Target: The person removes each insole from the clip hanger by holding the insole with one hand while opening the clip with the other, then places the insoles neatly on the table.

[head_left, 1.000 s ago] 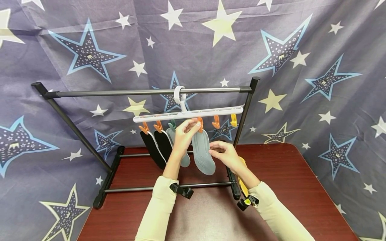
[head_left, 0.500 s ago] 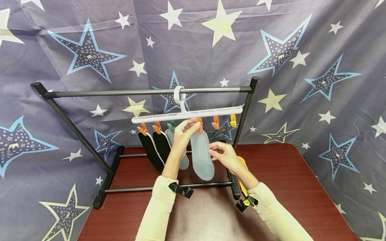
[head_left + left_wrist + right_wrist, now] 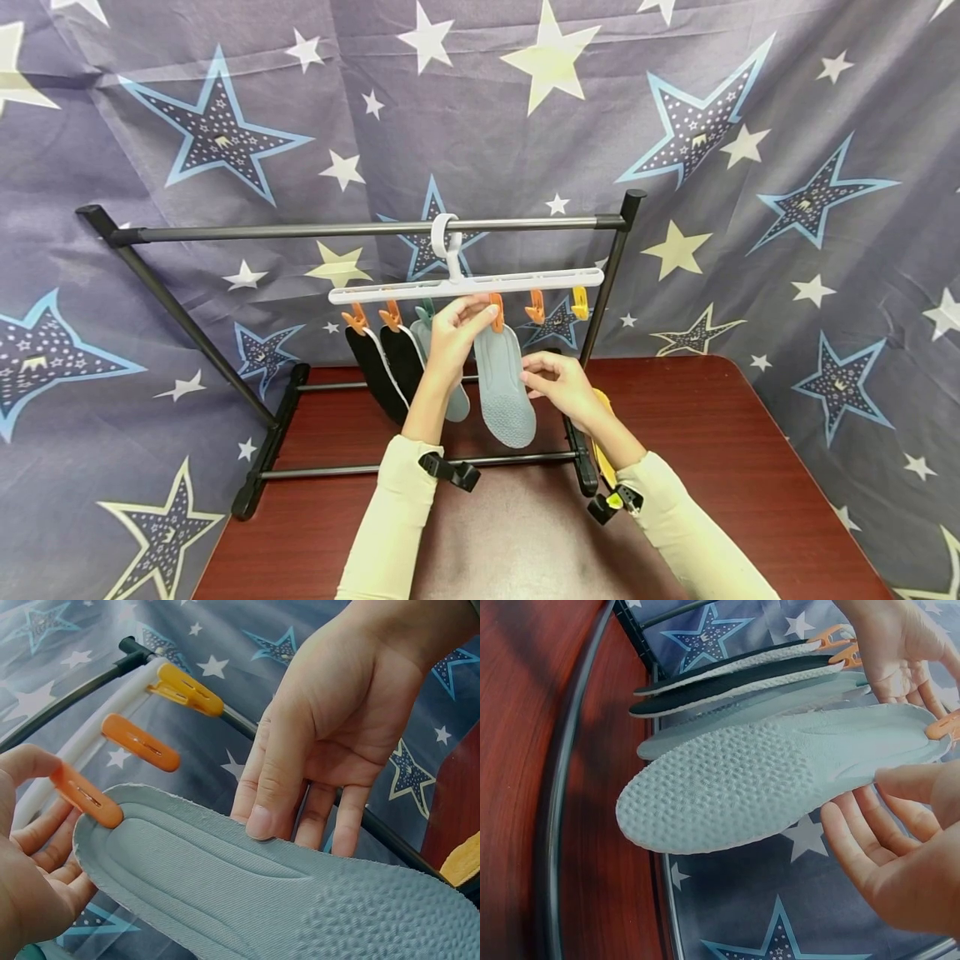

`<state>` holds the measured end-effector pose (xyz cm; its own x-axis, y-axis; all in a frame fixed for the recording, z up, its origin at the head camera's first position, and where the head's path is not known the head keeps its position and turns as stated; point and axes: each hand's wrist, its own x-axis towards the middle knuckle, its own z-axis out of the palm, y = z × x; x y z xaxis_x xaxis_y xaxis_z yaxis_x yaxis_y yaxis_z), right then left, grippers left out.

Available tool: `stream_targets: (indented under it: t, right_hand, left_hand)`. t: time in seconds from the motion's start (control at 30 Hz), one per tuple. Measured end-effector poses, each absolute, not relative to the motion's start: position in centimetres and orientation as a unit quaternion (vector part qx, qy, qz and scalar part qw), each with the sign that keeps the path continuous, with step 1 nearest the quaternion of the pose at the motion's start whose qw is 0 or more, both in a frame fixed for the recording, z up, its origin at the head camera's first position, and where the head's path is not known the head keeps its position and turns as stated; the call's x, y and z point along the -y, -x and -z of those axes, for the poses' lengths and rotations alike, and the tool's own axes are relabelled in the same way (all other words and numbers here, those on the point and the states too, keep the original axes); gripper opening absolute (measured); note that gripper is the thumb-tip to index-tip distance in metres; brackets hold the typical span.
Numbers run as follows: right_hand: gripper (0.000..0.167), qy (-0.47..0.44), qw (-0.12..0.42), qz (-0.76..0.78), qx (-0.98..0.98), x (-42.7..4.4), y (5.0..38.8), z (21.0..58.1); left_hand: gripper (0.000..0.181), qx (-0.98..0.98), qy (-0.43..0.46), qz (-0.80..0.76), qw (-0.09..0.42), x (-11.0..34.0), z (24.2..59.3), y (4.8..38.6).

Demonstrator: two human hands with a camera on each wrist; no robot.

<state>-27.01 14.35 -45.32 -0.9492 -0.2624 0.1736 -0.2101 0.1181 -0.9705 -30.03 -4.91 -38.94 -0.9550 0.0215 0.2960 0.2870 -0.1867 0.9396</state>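
Note:
A grey insole (image 3: 504, 392) with a bumpy heel hangs by its toe end from an orange clip (image 3: 497, 313) on the white hanger (image 3: 525, 280). My left hand (image 3: 453, 335) pinches that clip. Along the insole's right edge, my right hand (image 3: 561, 385) pinches it between thumb and fingers; in the right wrist view the thumb lies on the upper face. Left of my left hand hang two black insoles (image 3: 372, 371) from orange clips (image 3: 356, 318) and a second grey insole (image 3: 457, 406) from a green clip (image 3: 425, 311), partly hidden by my left hand.
An orange clip (image 3: 535, 307) and a yellow clip (image 3: 580, 302) with nothing in them hang at the hanger's right end. The black rack (image 3: 315, 231) stands on a red-brown table (image 3: 712, 442). A yellow thing (image 3: 602, 454) lies partly hidden behind my right forearm.
The grey insole's heel end has swung down slightly, and the hanger's left end has shifted a little left. Both hands keep nearly the same places and hold as before.

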Motion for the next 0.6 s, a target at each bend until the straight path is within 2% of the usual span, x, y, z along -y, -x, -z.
stream_targets:
  t: [0.2, 0.6]
  right_hand:
    - [0.025, 0.158, 0.018, 0.643, -0.749, -14.4, 26.96, 45.23]
    - [0.026, 0.156, 0.016, 0.641, -0.751, -14.44, 26.93, 45.11]
  left_hand:
    - [0.031, 0.634, 0.122, 0.758, 0.085, 4.95, 38.92, 30.06]
    - [0.031, 0.627, 0.104, 0.771, 0.036, 5.39, 38.56, 30.22]
